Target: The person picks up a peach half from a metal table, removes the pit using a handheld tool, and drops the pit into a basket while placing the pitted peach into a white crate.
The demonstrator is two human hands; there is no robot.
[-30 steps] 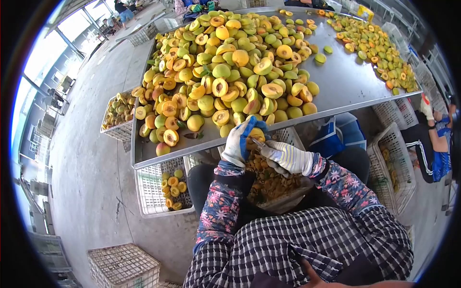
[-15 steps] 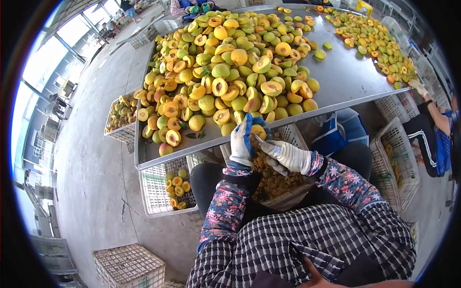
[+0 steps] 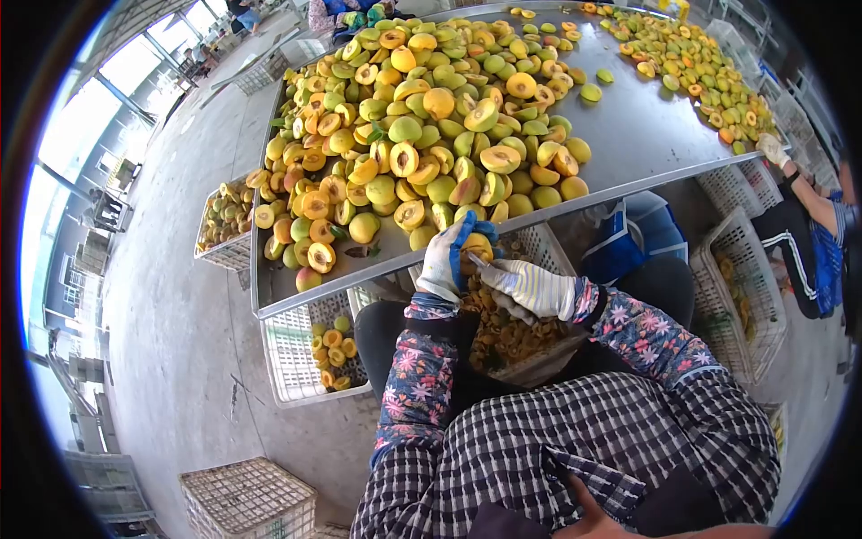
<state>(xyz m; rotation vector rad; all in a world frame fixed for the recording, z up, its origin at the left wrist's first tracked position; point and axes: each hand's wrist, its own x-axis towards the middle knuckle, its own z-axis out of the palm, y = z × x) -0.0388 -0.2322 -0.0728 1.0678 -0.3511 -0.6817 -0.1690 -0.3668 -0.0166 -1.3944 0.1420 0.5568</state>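
Observation:
My left hand (image 3: pixel 448 258), in a white and blue glove, holds a yellow peach half (image 3: pixel 477 246) at the table's front edge. Closed in my right hand (image 3: pixel 532 286), in a striped glove, is a small metal tool (image 3: pixel 477 260) whose tip touches the fruit. Its handle is hidden by the fingers. Halved peaches (image 3: pixel 404 160) are heaped on the metal table (image 3: pixel 628 171) just beyond my hands. Below them, a crate of peach pieces (image 3: pixel 516 346) stands between my knees.
A white crate (image 3: pixel 292 364) with some halves stands under the table's left part, another crate (image 3: pixel 232 235) beside its left side. A blue container (image 3: pixel 620 242) is under the table. At the right, a co-worker's gloved hand (image 3: pixel 772 150) is by the table edge. A crate (image 3: pixel 247 494) sits lower left.
The view has shifted slightly. Both my hands stay together at the peach half, with the tool still against it. The co-worker's gloved hand at the right appears slightly further left and higher.

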